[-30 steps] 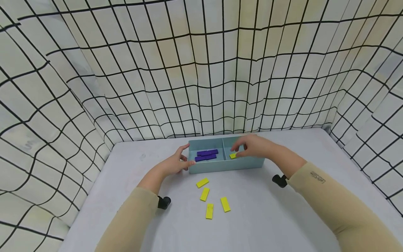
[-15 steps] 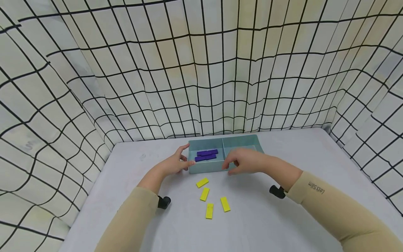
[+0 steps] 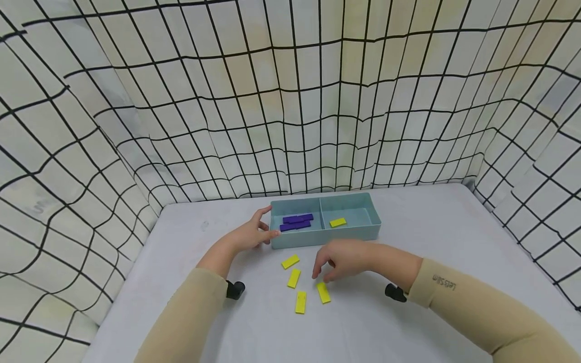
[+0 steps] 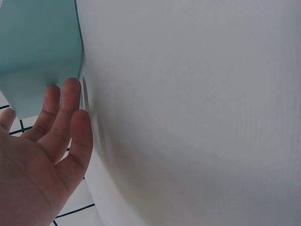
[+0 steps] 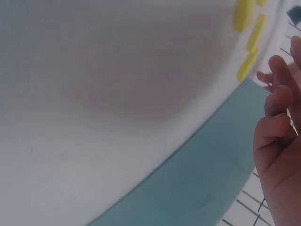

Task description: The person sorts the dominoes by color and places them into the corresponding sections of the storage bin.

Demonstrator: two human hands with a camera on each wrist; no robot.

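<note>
In the head view my left hand [image 3: 247, 235] is at the left end of a pale blue box [image 3: 324, 237] with two compartments. Its thumb and forefinger touch the box's corners, and the left wrist view shows the other fingers loosely extended by the wall. Purple tiles [image 3: 296, 222] lie in the left compartment, a yellow tile [image 3: 338, 222] in the right one. My right hand [image 3: 347, 258] hovers in front of the box, fingers bent loosely and apart. Just below its fingertips lies a yellow tile [image 3: 323, 292]; I see nothing held.
More yellow tiles [image 3: 294, 278] lie on the white table [image 3: 376, 327] in front of the box. Black netting over a pale backdrop [image 3: 308, 101] rises behind the table and along both sides. Small black wrist cameras [image 3: 235, 290] sit at both cuffs.
My right hand has let go of a yellow tile in the right compartment and moved out over the front wall toward the tiles on the table. The left hand has stayed at the box.
</note>
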